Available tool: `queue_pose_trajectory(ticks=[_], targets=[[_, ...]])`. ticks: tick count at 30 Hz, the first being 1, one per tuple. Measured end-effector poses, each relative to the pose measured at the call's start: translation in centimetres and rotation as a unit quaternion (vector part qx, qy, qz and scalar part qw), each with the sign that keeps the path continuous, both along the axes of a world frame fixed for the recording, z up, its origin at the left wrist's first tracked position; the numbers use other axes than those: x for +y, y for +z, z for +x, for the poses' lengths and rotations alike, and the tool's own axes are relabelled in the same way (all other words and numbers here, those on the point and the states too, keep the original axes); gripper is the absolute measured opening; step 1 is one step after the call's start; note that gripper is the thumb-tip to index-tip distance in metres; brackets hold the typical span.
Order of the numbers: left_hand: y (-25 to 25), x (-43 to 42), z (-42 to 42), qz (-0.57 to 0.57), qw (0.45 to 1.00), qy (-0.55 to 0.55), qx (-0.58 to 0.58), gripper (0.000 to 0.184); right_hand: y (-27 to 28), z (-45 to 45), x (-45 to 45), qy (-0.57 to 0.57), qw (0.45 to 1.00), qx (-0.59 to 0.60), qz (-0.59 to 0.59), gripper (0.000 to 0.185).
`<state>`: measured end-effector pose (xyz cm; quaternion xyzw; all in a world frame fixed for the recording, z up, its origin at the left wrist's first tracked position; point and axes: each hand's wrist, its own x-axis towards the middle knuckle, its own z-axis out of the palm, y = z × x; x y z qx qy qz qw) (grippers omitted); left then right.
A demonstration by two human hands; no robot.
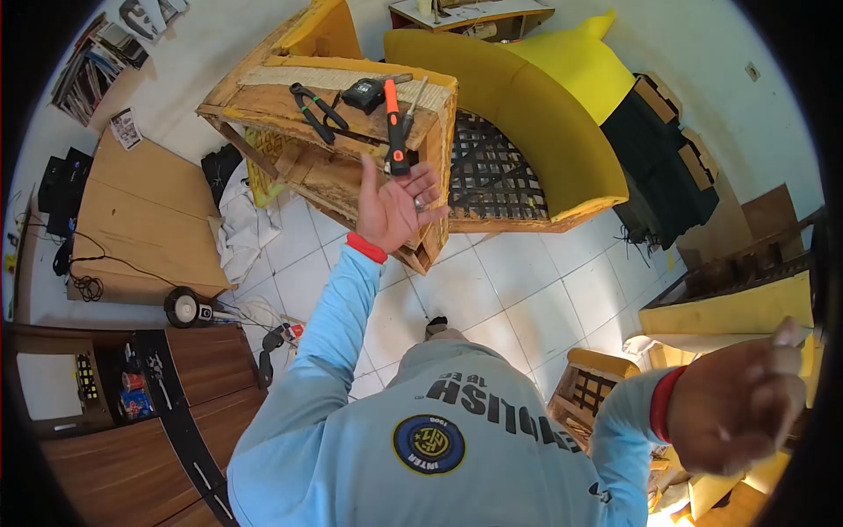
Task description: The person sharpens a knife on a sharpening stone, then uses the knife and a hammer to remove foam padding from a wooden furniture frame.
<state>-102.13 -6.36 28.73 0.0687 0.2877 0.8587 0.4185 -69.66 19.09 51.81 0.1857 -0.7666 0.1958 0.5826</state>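
Note:
My left hand is palm up with fingers apart, holding nothing, just below the orange and black handle of a hammer. The hammer lies on the wooden frame of a stripped sofa. Beside it are a black tape measure, pincers with green and black handles, and a thin tool that looks like a screwdriver. My right hand is raised at the far right, away from the tools. Its fingers look bent but are blurred.
A curved yellow sofa back stands behind black webbing. White floor tiles lie between me and the frame. At left are a large brown board, a round speaker-like device with cables, and a wooden cabinet. Yellow furniture pieces stand at right.

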Motion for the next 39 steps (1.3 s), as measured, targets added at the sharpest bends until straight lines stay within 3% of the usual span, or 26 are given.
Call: queue_pose_trajectory(ticks=[2, 4, 7, 8, 13, 15, 17, 19, 21, 22, 24, 25, 26, 27, 28, 31, 33, 35, 37, 39], targets=[[0.4, 0.6, -1.6, 0.028, 0.999, -0.002, -0.017, 0.068, -2.9, -1.8, -0.8, -0.110, 0.992, 0.021, -0.062, 0.040], [0.3, 0.9, -2.4, 0.032, 0.999, 0.011, -0.029, 0.057, -5.4, -1.7, -0.8, -0.153, 0.983, -0.042, -0.090, 0.030], [0.7, 0.6, -2.7, 0.104, 0.991, -0.034, -0.072, 0.044, -9.3, 0.3, -2.2, -0.277, 0.900, -0.206, -0.265, 0.021], [1.5, 0.5, -2.4, 0.075, 0.993, -0.028, -0.092, 0.041, -10.7, 0.8, -2.3, -0.282, 0.887, -0.228, -0.287, 0.019], [0.8, 1.3, -2.4, 0.175, 0.977, -0.071, -0.102, 0.043, -16.6, 2.4, -4.3, -0.295, 0.782, -0.307, -0.455, 0.018], [0.0, 1.8, -1.9, 0.181, 0.976, -0.086, -0.082, 0.043, -17.6, 2.2, -5.3, -0.288, 0.803, -0.322, -0.411, 0.016], [-0.3, 3.0, -1.2, 0.161, 0.979, -0.122, -0.041, 0.044, -17.8, 2.1, -6.3, -0.300, 0.776, -0.359, -0.422, 0.015], [-0.5, 4.5, 0.8, 0.126, 0.972, -0.199, 0.016, 0.044, -17.5, 1.7, -7.3, -0.285, 0.804, -0.349, -0.387, 0.018], [0.0, 6.4, 5.0, 0.010, 0.962, -0.257, 0.089, 0.045, -17.8, 1.9, -8.1, -0.215, 0.790, -0.360, -0.448, 0.037], [0.0, 7.5, 7.4, 0.009, 0.936, -0.299, 0.185, 0.047, -18.3, 2.0, -8.6, -0.175, 0.772, -0.372, -0.484, 0.054], [0.5, 9.5, 13.0, 0.016, 0.870, -0.419, 0.260, 0.056, -20.9, 2.8, -9.5, -0.123, 0.829, -0.290, -0.461, 0.082], [-2.4, 10.1, 14.9, -0.011, 0.839, -0.476, 0.264, 0.055, -21.5, 3.8, -9.2, -0.132, 0.856, -0.274, -0.419, 0.082], [-2.5, 10.4, 18.1, -0.056, 0.816, -0.518, 0.249, 0.054, -19.6, 5.6, -9.5, -0.118, 0.809, -0.335, -0.468, 0.078], [-2.6, 10.7, 21.3, -0.106, 0.794, -0.549, 0.239, 0.053, -20.7, 7.5, -9.7, -0.085, 0.786, -0.296, -0.536, 0.072], [-2.1, 11.7, 24.0, -0.089, 0.811, -0.546, 0.189, 0.046, -21.8, 9.3, -10.1, -0.052, 0.759, -0.249, -0.599, 0.066], [-4.8, 16.6, 30.1, -0.006, 0.633, -0.645, 0.429, 0.044, -25.9, 17.1, -9.9, -0.031, 0.624, -0.192, -0.757, 0.058], [-6.8, 17.6, 35.2, 0.005, 0.541, -0.694, 0.475, 0.042, -28.1, 23.4, -11.5, -0.045, 0.603, -0.144, -0.784, 0.052], [-8.2, 17.8, 41.3, -0.016, 0.534, -0.746, 0.398, 0.039, -30.7, 29.0, -11.9, -0.118, 0.568, -0.048, -0.813, 0.047], [-9.2, 18.6, 47.2, -0.018, 0.454, -0.788, 0.416, 0.042, -33.4, 34.5, -12.7, -0.152, 0.529, 0.020, -0.835, 0.041], [-12.5, 18.7, 52.6, -0.023, 0.433, -0.802, 0.412, 0.039, -34.4, 39.0, -14.0, -0.185, 0.483, 0.081, -0.852, 0.032]])
